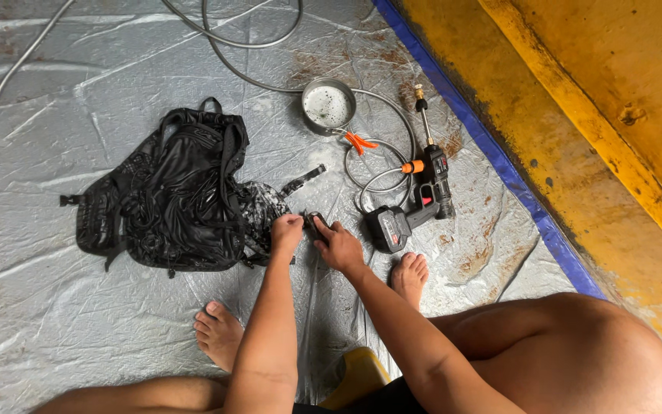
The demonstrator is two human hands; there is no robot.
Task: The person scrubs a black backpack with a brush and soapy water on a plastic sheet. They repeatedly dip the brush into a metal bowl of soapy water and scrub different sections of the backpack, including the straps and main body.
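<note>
Squatting barefoot on a wet grey plastic sheet (55, 322), working just below the middle of the frame. Both hands meeting on a small dark strap end or buckle (314, 225) trailing from the lower right corner of a black backpack (170, 199). Left hand (286, 231) curled into a loose fist, pinching the piece from its left side; right hand (339, 247) closing over it from the right, fingers bent, thumb side toward the other hand. Touching the piece equally, neither hand nearer.

Backpack lying flat to the left of the hands, long axis running left to right, fabric soaked and glistening, straps tangled, one loose strap angling toward upper right.

Cordless spray gun (415, 201) resting right of the hands, near a soapy metal pot (328, 106) and coiled hose (381, 165).
</note>
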